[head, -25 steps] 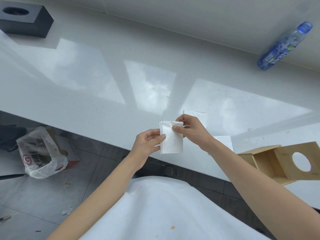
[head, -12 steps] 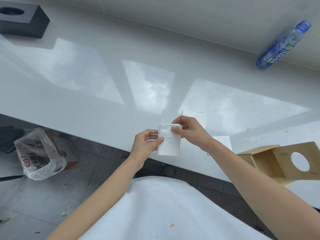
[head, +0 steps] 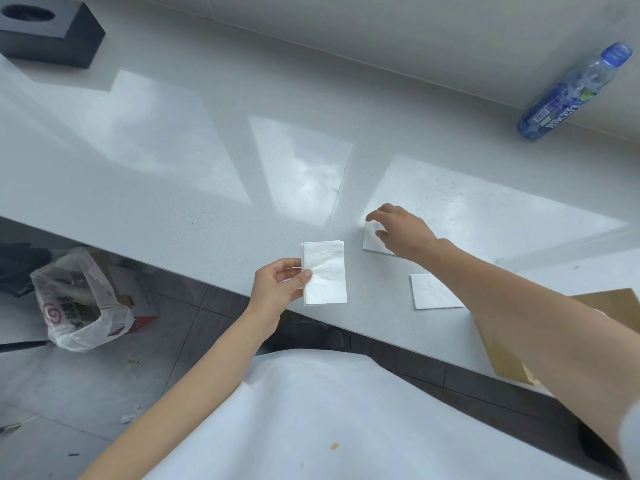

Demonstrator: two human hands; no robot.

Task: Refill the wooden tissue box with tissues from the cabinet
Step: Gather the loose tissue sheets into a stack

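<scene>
Left hand (head: pixel 277 287): thumb and fingers pinch the stack (head: pixel 323 273) by its left edge, above the counter (head: pixel 173 174) rim.
Right hand (head: pixel 401 232): fingers bent over the far tissue (head: pixel 371 244), touching it — we cannot tell whether it is pinched.
Near tissue (head: pixel 434 292): flat on the counter, just beside the right forearm.
Risk, stack: an edge pinch may let sheets fan out or slide toward the floor.
Risk, pickup: a thin sheet on a glossy top may skid instead of lifting, and the forearm may drag the near tissue.
Wooden box (head: pixel 620 303): at the right edge, mostly behind the forearm — contents hidden.
Black box (head: pixel 52 36): far left, with a dark opening and no tissue showing.
Bag (head: pixel 79 299): on the floor in a carton (head: pixel 138 299); contents unclear.
</scene>
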